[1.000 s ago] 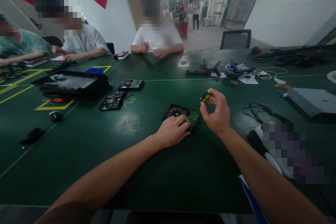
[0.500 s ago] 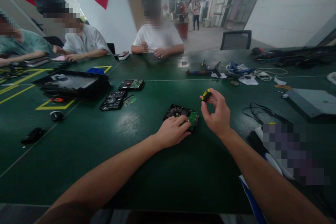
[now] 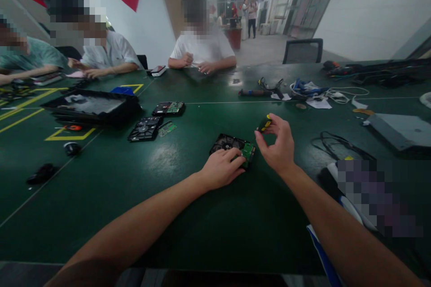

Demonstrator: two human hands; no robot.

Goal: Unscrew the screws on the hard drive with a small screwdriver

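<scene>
A hard drive (image 3: 225,141) with a green circuit board (image 3: 248,152) at its right end lies on the green table (image 3: 188,219). My left hand (image 3: 222,167) is closed over its near edge, its fingertips on the board and its palm covering part of the casing. To the right of the drive and above the table, my right hand (image 3: 279,145) pinches the black and yellow handle of a screwdriver (image 3: 265,123) between thumb and fingers. I cannot make out its shaft or where its tip is.
Further left lie two more hard drives (image 3: 145,128) (image 3: 169,108) and a loose circuit board (image 3: 167,128). Beyond them stands a black tray (image 3: 94,105). A grey metal box (image 3: 400,132) and cables (image 3: 332,143) are on the right. Several people sit across the table.
The screwdriver handle has tipped in my right hand, and its shaft, visible earlier toward the board, no longer shows clearly. My left hand and the hard drive have stayed in place.
</scene>
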